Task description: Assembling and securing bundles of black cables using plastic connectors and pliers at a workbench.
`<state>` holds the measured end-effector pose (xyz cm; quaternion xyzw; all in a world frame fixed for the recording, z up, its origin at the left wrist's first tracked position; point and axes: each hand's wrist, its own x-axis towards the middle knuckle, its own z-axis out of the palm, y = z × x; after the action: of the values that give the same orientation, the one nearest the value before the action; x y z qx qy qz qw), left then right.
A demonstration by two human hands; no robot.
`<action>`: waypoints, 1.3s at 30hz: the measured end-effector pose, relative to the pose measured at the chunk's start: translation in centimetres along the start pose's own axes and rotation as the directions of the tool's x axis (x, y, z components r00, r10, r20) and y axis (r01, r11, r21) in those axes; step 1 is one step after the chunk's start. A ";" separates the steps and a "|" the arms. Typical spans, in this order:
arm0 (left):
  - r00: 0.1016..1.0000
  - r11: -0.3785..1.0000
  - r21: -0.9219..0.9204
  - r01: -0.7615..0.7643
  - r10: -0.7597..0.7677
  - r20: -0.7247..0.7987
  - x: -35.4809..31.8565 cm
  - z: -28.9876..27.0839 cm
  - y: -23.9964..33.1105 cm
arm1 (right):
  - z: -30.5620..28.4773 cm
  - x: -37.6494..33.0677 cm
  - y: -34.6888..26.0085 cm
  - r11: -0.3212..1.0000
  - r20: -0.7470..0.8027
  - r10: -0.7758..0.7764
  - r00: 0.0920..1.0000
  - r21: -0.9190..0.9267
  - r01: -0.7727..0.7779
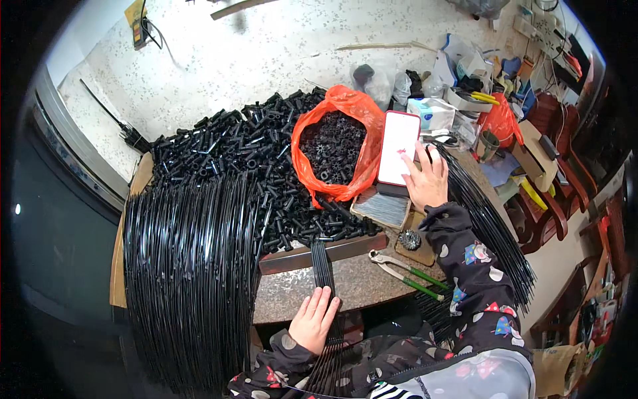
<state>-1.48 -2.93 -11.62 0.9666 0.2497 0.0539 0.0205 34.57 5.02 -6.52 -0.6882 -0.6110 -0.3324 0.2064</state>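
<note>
My left hand (315,320) lies with its fingers stretched out on a narrow bundle of thin black rods (322,265), which runs from the table edge down over my lap. My right hand (428,179) has its fingers spread, the fingertips at the lit white screen of a phone (400,146) in a red case. The phone leans upright beside an open orange-red plastic bag (307,166) that holds many small black toothed rings (332,147). Below the phone sits a shallow box of thin grey wires (382,207).
Black plastic tubes (219,143) are heaped behind a board (322,254). Long black rods (189,279) hang over the table's left side; more rods (495,229) lie right. Green-handled pincers (407,274) and a round toothed piece (409,239) are near the front edge. Wooden chairs (565,166) stand right.
</note>
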 end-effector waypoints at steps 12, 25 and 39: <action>0.997 0.970 -0.243 0.027 -0.044 -0.067 0.1 -1.2 -0.1 | 1.6 -1.6 -4.4 0.888 0.337 -0.215 0.917 0.459 0.040; 1.000 0.947 -0.320 0.025 -0.026 0.000 -0.6 -1.1 -0.2 | -0.8 -2.1 -9.3 0.652 0.235 -0.321 0.918 0.757 0.034; 1.000 0.948 -0.317 0.020 -0.021 -0.002 -0.3 -1.0 -0.4 | -0.1 -3.9 -13.0 0.744 0.401 -0.406 0.821 0.667 0.042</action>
<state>-2.12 -2.70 -10.66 0.9480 0.2479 0.0956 0.1754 21.73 4.37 -10.81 -0.5592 -0.7997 0.0692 0.2075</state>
